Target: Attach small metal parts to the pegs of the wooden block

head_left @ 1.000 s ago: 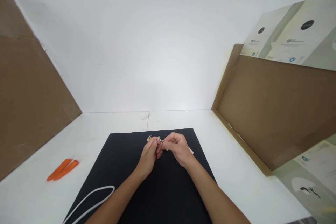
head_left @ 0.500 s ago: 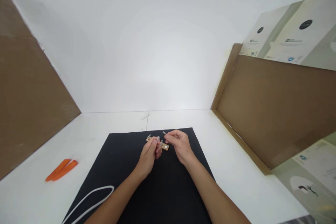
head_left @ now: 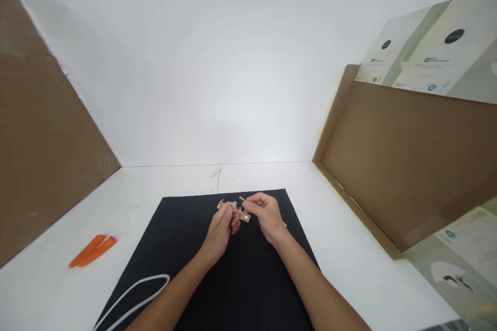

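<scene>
Head view: A forward and downward look at two bare hands working close together over a dark mat on a white surface, within a booth-like space.
Left hand: The left hand (head_left: 220,226) reaches in from below, its thumb and fingers pinched around a small clear piece (head_left: 234,205) that sticks up at the fingertips; the other fingers are curled.
Right hand: The right hand (head_left: 267,217) grasps a short, thin rod (head_left: 243,198) between thumb and forefinger, its free end pointing up and to the left.
Gap between: The rod's tip is near the clear piece but apart from it.
Wooden parts: A tan wooden end with a white dot (head_left: 246,217) shows between the hands, and another wooden end (head_left: 220,206) shows just beyond the left fingers with a small shiny fitting on it; whether the two are one piece behind the hand cannot be told.
Black mat: The black mat (head_left: 248,279) lies beneath both hands and forearms.
White loop: A white cord-like loop (head_left: 144,280) lies at the mat's lower left, beside the left forearm.
Orange pieces: Two long orange pieces (head_left: 93,252) lie side by side on the white table (head_left: 128,191), left of the mat.
Surroundings: Brown cardboard panels stand left (head_left: 46,129) and right (head_left: 404,155), a white wall (head_left: 217,62) behind; printed sheets (head_left: 427,64) top the right panel.
</scene>
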Demonstrator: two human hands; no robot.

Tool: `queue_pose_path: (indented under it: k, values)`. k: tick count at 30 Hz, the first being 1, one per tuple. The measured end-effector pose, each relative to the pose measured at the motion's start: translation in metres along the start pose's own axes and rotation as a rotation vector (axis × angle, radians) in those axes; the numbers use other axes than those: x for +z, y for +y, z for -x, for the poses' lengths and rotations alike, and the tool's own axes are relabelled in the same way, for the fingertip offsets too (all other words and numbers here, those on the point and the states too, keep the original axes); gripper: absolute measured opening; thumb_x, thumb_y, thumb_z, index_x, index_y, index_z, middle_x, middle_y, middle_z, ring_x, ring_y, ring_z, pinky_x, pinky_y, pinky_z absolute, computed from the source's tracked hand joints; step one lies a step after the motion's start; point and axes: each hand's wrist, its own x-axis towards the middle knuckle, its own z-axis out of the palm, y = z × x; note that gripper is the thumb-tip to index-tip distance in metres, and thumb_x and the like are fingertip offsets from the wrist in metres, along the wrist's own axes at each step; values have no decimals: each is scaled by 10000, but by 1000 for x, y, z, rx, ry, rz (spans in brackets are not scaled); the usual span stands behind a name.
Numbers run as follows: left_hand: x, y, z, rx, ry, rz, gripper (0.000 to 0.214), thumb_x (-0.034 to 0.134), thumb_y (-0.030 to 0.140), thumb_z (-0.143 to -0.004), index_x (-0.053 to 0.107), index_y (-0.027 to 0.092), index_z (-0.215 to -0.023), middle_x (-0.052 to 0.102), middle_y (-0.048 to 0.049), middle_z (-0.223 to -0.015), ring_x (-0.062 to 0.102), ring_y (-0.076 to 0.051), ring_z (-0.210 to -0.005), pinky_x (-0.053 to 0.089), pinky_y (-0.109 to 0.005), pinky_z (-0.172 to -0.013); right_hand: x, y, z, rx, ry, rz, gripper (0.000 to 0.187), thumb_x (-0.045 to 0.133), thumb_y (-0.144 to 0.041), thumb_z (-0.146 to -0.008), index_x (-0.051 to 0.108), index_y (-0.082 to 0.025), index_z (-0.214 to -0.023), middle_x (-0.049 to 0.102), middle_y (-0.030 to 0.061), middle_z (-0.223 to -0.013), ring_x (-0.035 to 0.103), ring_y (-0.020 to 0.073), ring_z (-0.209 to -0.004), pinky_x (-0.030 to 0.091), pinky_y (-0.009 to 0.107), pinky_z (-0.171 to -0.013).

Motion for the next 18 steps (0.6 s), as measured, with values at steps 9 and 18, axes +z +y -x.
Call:
queue_pose_path:
  k: [9, 18]
  values:
    - [-1, -1, 1, 14, 4, -28, 392, 529, 551, -884, 459, 182, -768, 383, 69, -588, 352, -76, -519, 304, -214, -494, 0, -3, 5, 22, -209, 24, 213, 848, -278, -598, 669, -174, -648, 684, 1, -575, 607, 137, -528, 464, 270, -556]
    - [0, 0, 0, 4, 2, -23, 392, 545, 561, -864, 474, 185, -781, 372, 73, -577, 337, -75, -494, 291, -219, -480, -3, -2, -3, -20, 37, 68, 219, 846, -295, -601, 695, -166, -694, 672, 4, -575, 606, 139, -551, 476, 278, -589]
